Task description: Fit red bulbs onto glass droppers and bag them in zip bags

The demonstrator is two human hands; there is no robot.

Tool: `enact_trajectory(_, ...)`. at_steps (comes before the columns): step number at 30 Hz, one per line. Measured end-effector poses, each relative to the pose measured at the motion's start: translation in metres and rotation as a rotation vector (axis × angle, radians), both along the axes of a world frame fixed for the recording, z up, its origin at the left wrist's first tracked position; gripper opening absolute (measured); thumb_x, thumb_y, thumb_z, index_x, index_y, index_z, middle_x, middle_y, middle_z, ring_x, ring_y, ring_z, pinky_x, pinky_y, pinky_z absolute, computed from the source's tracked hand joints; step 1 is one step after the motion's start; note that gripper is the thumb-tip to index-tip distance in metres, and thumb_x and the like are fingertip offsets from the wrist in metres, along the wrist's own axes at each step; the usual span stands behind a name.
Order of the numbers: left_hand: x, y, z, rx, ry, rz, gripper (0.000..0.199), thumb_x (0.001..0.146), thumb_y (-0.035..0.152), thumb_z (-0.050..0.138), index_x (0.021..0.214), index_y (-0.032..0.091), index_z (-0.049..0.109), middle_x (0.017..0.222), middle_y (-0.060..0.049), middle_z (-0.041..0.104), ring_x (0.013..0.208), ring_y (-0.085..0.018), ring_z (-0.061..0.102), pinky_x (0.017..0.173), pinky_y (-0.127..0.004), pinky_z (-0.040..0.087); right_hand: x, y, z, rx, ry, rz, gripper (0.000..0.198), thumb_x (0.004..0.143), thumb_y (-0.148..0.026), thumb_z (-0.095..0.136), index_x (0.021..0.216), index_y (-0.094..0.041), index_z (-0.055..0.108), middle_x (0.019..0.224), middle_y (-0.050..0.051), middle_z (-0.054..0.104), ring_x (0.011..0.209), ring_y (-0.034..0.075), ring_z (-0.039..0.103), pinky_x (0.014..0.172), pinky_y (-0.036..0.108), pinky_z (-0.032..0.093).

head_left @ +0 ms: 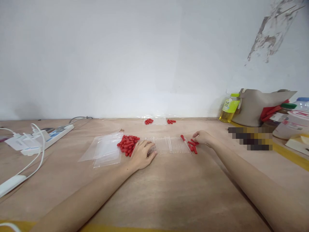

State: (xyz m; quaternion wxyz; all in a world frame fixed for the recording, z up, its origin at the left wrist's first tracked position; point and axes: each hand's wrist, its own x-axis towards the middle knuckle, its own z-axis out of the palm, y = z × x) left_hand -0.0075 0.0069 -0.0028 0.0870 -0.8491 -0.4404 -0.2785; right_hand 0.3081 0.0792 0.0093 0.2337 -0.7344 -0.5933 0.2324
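My left hand (143,154) lies palm down with fingers spread over the left end of a row of clear thin tubes (164,145), holding nothing that shows. Beside it on the left is a heap of red rubber bulbs (126,145). My right hand (202,138) is bent over a few loose red bulbs (193,149) at the row's right end. Its fingers are curled together, and whatever they pinch is hidden. One tube with a red bulb on its top, a dropper (187,145), lies slanted at that end.
Clear plastic bags (103,149) lie left of the heap. Bagged red bulbs (149,121) rest by the wall. A power strip (51,138) with white cables stands at left. On the right are a yellow drink bottle (229,109), a grey bag (256,108) and jars (293,125).
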Motion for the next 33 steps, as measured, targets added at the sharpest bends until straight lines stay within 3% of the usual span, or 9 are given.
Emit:
enact_trajectory(4, -0.001, 0.009, 0.012, 0.086, 0.045, 0.217, 0.025, 0.079, 0.036, 0.049, 0.097, 0.019, 0.057, 0.099, -0.008, 0.056, 0.096, -0.025, 0.047, 0.084, -0.041, 0.033, 0.001, 0.001, 0.000, 0.063, 0.027, -0.019, 0.028, 0.064, -0.017, 0.063, 0.091, -0.012, 0.059, 0.080, 0.006, 0.065, 0.066, 0.013, 0.058, 0.051, 0.019, 0.040)
enact_trajectory(8, -0.005, 0.027, 0.019, 0.062, 0.095, 0.411, 0.027, 0.077, 0.039, 0.048, 0.076, 0.017, 0.062, 0.085, -0.011, 0.057, 0.088, -0.028, 0.048, 0.076, -0.043, 0.033, -0.002, 0.002, -0.001, 0.130, 0.056, -0.012, 0.029, 0.066, -0.021, 0.062, 0.094, -0.013, 0.058, 0.083, 0.005, 0.065, 0.070, 0.012, 0.059, 0.055, 0.019, 0.041)
enact_trajectory(12, -0.005, 0.039, 0.020, -0.021, 0.157, 0.505, 0.033, 0.072, 0.043, 0.050, 0.061, 0.015, 0.063, 0.081, -0.014, 0.056, 0.088, -0.032, 0.047, 0.075, -0.046, 0.033, -0.007, 0.002, -0.001, 0.229, 0.095, 0.017, 0.027, 0.067, -0.025, 0.063, 0.092, -0.015, 0.059, 0.079, 0.004, 0.065, 0.070, 0.012, 0.059, 0.057, 0.019, 0.042)
enact_trajectory(17, 0.002, 0.042, 0.020, -0.076, 0.213, 0.582, 0.030, 0.071, 0.037, 0.051, 0.064, 0.012, 0.066, 0.084, -0.018, 0.056, 0.090, -0.034, 0.047, 0.075, -0.046, 0.033, -0.023, -0.007, 0.007, 0.414, 0.105, 0.073, 0.024, 0.067, -0.034, 0.063, 0.083, -0.015, 0.061, 0.079, 0.004, 0.063, 0.071, 0.013, 0.059, 0.065, 0.023, 0.044)
enact_trajectory(21, 0.009, 0.043, 0.020, -0.069, 0.215, 0.558, 0.027, 0.072, 0.032, 0.050, 0.070, 0.010, 0.065, 0.088, -0.019, 0.055, 0.091, -0.035, 0.046, 0.075, -0.047, 0.033, -0.044, -0.017, 0.005, 0.570, 0.099, 0.079, 0.023, 0.072, -0.029, 0.058, 0.086, -0.011, 0.063, 0.104, 0.012, 0.052, 0.063, 0.011, 0.058, 0.070, 0.028, 0.046)
enact_trajectory(25, 0.014, 0.038, 0.023, -0.026, 0.217, 0.520, 0.030, 0.078, 0.029, 0.044, 0.079, 0.006, 0.062, 0.092, -0.021, 0.054, 0.091, -0.035, 0.045, 0.073, -0.045, 0.033, -0.066, -0.025, -0.007, 0.805, 0.067, 0.232, 0.018, 0.077, -0.019, 0.050, 0.085, -0.011, 0.064, 0.121, 0.017, 0.036, 0.071, 0.013, 0.056, 0.080, 0.036, 0.045)
enact_trajectory(28, 0.011, 0.030, 0.028, 0.021, 0.198, 0.401, 0.025, 0.083, 0.024, 0.037, 0.084, 0.009, 0.057, 0.091, -0.018, 0.056, 0.089, -0.031, 0.048, 0.072, -0.041, 0.033, -0.080, -0.036, -0.013, 0.898, 0.047, 0.336, 0.019, 0.080, -0.019, 0.045, 0.081, -0.016, 0.064, 0.115, 0.014, 0.042, 0.083, 0.018, 0.054, 0.080, 0.039, 0.044)
enact_trajectory(33, -0.001, 0.019, 0.019, 0.023, 0.128, 0.048, 0.018, 0.090, 0.022, 0.033, 0.092, 0.017, 0.050, 0.083, -0.005, 0.063, 0.077, -0.020, 0.055, 0.083, -0.041, 0.028, -0.096, -0.062, -0.017, 0.805, -0.013, 0.449, 0.016, 0.082, -0.020, 0.045, 0.090, -0.020, 0.059, 0.088, 0.006, 0.059, 0.087, 0.019, 0.053, 0.083, 0.039, 0.039)
